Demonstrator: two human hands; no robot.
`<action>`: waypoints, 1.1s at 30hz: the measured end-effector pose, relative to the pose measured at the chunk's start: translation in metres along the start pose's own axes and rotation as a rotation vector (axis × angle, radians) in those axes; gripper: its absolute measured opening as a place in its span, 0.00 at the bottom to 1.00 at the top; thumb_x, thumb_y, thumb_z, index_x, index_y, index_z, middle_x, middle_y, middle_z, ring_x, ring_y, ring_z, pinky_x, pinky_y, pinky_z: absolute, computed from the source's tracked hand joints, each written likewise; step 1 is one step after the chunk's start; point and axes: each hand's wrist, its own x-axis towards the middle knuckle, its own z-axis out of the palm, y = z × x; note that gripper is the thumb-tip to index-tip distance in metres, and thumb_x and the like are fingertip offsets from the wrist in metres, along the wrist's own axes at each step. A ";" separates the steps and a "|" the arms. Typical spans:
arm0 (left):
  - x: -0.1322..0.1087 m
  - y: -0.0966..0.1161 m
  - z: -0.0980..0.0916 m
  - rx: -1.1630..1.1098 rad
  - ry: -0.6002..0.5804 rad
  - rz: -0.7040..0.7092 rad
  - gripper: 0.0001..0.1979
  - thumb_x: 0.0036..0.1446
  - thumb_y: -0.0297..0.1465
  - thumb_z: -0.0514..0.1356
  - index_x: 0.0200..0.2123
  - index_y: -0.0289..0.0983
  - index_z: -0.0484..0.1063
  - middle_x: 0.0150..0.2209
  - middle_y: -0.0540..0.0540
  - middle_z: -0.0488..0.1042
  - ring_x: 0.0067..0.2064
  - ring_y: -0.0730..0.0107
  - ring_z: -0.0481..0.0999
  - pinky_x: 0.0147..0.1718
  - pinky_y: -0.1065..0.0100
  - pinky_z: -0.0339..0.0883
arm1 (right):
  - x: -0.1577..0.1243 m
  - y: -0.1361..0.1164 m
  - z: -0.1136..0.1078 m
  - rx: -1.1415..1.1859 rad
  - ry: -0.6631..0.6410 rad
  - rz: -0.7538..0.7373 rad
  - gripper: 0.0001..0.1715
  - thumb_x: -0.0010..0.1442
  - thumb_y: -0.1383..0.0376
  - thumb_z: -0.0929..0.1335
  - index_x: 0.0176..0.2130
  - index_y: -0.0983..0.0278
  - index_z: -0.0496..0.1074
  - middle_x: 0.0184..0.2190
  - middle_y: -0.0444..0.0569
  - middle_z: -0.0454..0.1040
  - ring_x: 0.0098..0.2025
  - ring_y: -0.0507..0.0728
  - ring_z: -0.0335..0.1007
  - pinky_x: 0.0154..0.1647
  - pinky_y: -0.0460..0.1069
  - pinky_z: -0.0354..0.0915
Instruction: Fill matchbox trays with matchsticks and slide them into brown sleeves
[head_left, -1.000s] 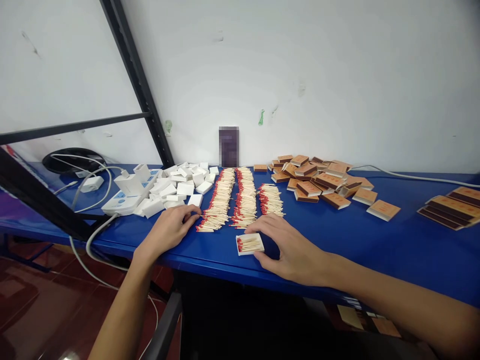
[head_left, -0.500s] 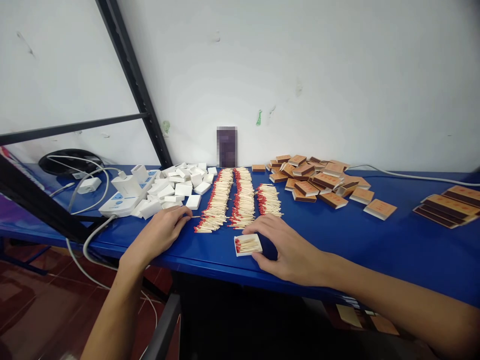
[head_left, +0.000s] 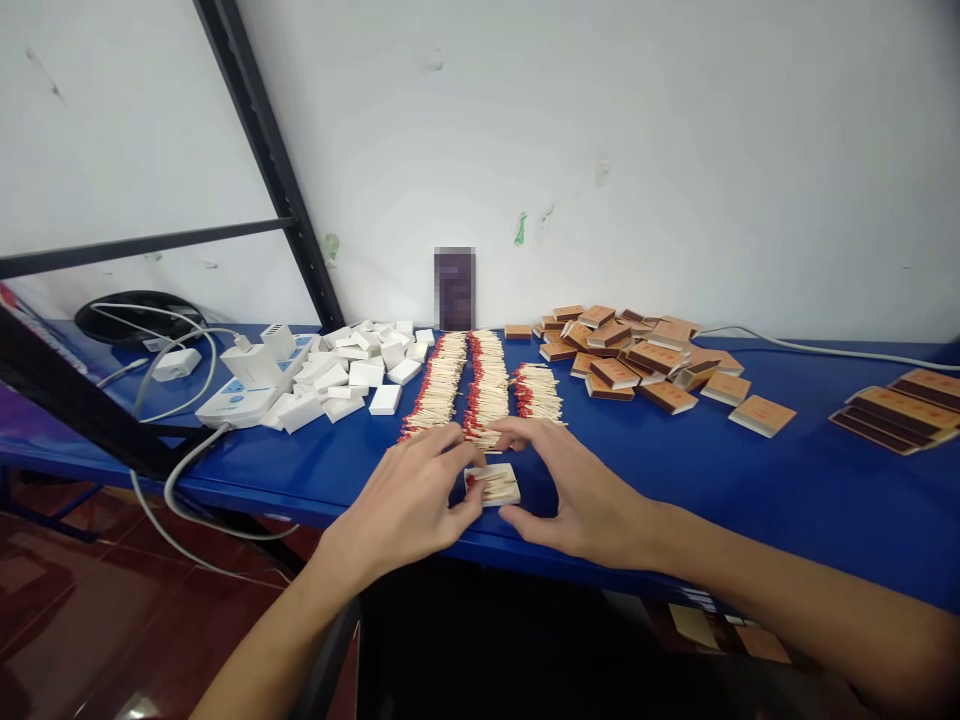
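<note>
A small white matchbox tray (head_left: 511,497) holding several red-tipped matches (head_left: 498,484) lies near the front edge of the blue table. Over its left end, my left hand (head_left: 420,490) has its fingertips pinched together, apparently on a match mostly hidden by the fingers. My right hand (head_left: 581,490) curves around the tray's right end, thumb and forefinger apart, the thumb close to the front side. Just behind both hands run three rows of loose matches: a left row (head_left: 436,385), a middle row (head_left: 487,385) and a shorter right row (head_left: 538,392).
White trays (head_left: 365,373) are heaped at the left beside a power strip (head_left: 240,405) with chargers and cables. Matchbox sleeves (head_left: 652,358) form a pile at the back right, with flat sleeves (head_left: 900,410) farther right. A black metal frame (head_left: 274,160) rises at the left.
My left hand has moved right from beside the left match row to the tray, bringing a match. My right forefinger has lifted off the tray, and the thumb and forefinger have spread.
</note>
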 end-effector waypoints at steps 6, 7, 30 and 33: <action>-0.022 -0.031 -0.015 -0.013 0.125 -0.135 0.08 0.62 0.33 0.56 0.42 0.40 0.72 0.38 0.47 0.73 0.40 0.65 0.74 0.39 0.65 0.65 | -0.018 0.027 -0.029 -0.271 0.009 0.112 0.11 0.63 0.65 0.64 0.46 0.61 0.69 0.39 0.51 0.73 0.41 0.60 0.70 0.40 0.54 0.67; -0.027 -0.038 -0.018 0.000 0.122 -0.173 0.08 0.62 0.34 0.56 0.42 0.40 0.73 0.37 0.48 0.73 0.38 0.65 0.74 0.37 0.65 0.65 | -0.020 0.033 -0.032 -0.300 -0.017 0.160 0.09 0.64 0.64 0.64 0.45 0.61 0.70 0.37 0.50 0.72 0.37 0.59 0.70 0.37 0.53 0.66; -0.040 -0.072 -0.021 -0.189 -0.079 -0.244 0.16 0.68 0.40 0.51 0.40 0.40 0.75 0.39 0.46 0.76 0.38 0.66 0.73 0.35 0.68 0.64 | 0.018 -0.005 -0.016 -0.039 -0.197 0.078 0.10 0.71 0.63 0.59 0.38 0.60 0.66 0.36 0.48 0.72 0.37 0.57 0.69 0.38 0.51 0.65; -0.040 -0.070 -0.022 -0.177 -0.076 -0.243 0.15 0.68 0.40 0.51 0.42 0.40 0.75 0.40 0.47 0.75 0.39 0.66 0.73 0.36 0.68 0.64 | 0.014 0.000 -0.018 -0.033 -0.177 0.081 0.10 0.71 0.62 0.59 0.39 0.60 0.66 0.36 0.49 0.72 0.37 0.57 0.69 0.38 0.52 0.66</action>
